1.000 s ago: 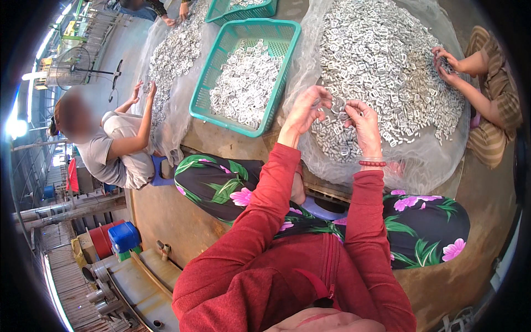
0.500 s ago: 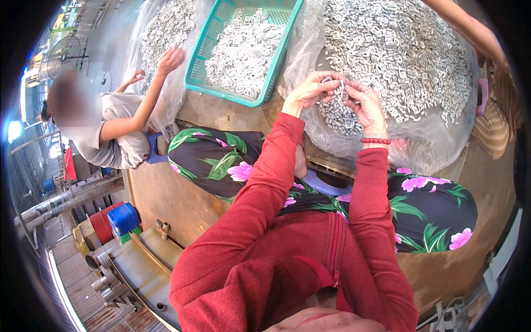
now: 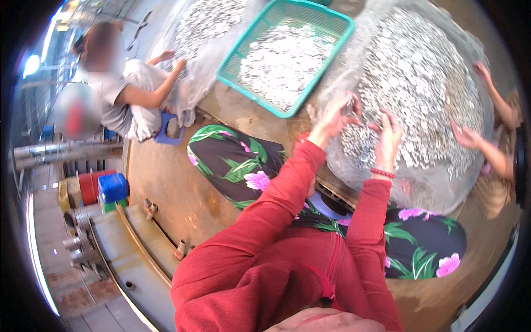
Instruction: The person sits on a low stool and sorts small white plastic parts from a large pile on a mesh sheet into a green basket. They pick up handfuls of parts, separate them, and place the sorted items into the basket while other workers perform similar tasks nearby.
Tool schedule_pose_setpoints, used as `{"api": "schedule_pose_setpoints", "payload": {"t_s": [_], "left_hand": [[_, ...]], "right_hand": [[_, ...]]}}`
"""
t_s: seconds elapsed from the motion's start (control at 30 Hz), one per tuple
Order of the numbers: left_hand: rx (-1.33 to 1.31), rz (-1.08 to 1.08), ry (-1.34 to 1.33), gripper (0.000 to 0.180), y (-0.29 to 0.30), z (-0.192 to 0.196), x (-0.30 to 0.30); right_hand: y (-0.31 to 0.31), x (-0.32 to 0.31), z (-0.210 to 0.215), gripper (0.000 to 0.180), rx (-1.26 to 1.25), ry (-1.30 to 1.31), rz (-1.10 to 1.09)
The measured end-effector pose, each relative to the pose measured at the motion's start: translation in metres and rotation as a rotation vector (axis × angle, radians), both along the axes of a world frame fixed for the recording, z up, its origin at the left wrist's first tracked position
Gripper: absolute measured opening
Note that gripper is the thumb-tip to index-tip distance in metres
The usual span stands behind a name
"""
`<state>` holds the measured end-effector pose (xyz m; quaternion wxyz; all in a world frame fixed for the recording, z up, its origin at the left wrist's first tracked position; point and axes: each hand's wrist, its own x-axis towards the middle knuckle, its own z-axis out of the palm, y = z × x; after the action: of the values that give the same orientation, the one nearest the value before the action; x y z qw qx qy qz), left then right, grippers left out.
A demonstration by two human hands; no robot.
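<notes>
A broad heap of small silvery metal buckles [image 3: 415, 72] lies on clear plastic sheeting in front of me. My left hand [image 3: 335, 117] hovers over the heap's left edge, fingers curled around what looks like a small grey metal buckle [image 3: 349, 102]; blur hides its detail. To its right, my right hand [image 3: 389, 135], with a red bead bracelet at the wrist, is bent above the near buckles, thumb and fingers apart and nothing visible between them. A smaller cluster of buckles [image 3: 357, 145] lies beneath and between both hands.
A green plastic basket [image 3: 287, 114] of buckles stands left of the heap. At the left, a seated co-worker [image 3: 145, 95] handles another pile [image 3: 207, 22]. Another person's hands [image 3: 470, 136] reach over the heap's right side. A metal tank [image 3: 130, 249] stands lower left.
My hands have parted from their pinch together over the heap, and the right fingers have opened. The view has shifted. The right-hand co-worker's hands now show over the heap; the left co-worker's raised hand has lowered.
</notes>
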<state>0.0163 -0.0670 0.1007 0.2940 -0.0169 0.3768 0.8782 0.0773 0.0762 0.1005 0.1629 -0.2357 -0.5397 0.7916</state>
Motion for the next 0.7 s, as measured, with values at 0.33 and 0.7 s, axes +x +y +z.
{"api": "schedule_pose_setpoints", "payload": {"t_s": [0.33,0.7], "left_hand": [[0.850,0.167,-0.716,0.023,0.010,-0.055,-0.006],[0.890,0.478,-0.423,0.070,-0.081,0.025,-0.140]], "right_hand": [[-0.010,-0.006,0.032,0.028,0.977,0.035,0.238],[0.082,0.035,-0.066,0.041,0.707,-0.397,-0.024]]}}
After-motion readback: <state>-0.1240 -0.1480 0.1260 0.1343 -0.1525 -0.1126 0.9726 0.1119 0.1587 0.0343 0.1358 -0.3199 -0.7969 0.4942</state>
